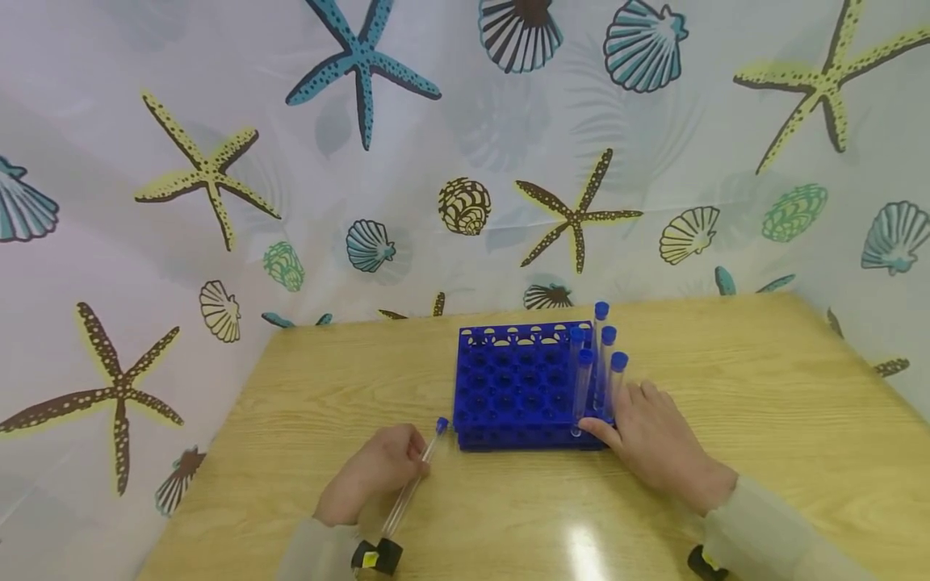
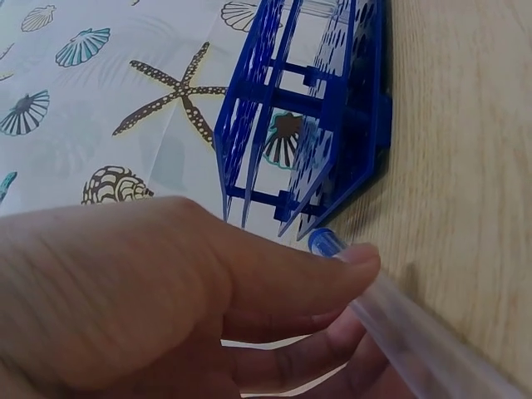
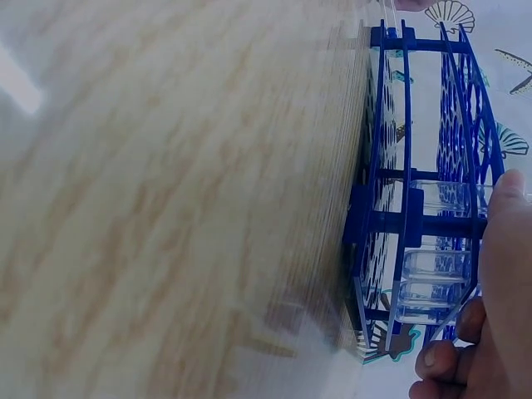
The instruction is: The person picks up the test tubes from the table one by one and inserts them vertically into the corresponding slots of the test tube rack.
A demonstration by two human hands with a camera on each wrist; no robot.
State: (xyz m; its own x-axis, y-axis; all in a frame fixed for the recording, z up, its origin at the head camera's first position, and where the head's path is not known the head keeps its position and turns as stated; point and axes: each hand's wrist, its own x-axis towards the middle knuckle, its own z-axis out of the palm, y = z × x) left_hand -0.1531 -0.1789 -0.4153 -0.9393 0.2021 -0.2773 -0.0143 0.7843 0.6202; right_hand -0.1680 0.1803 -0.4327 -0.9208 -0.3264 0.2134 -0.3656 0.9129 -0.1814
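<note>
My left hand (image 1: 388, 460) pinches a clear test tube (image 1: 402, 508) between thumb and fingers, just below its blue cap (image 1: 441, 424). The tube slants over the table, its capped end by the front left corner of a blue test tube rack (image 1: 501, 438). In the left wrist view the thumb (image 2: 362, 264) lies across the tube. My right hand (image 1: 657, 440) grips the rack's right end, thumb along the front and fingers at the side. Several blue-capped tubes (image 1: 584, 383) stand upright at that end. The right wrist view shows fingers (image 3: 449, 362) curled at the rack's edge.
The rack stands on a light wooden table (image 1: 327, 371), its other holes to the left of the standing tubes. A white curtain (image 1: 429, 121) with starfish and shells hangs behind the table and along its sides.
</note>
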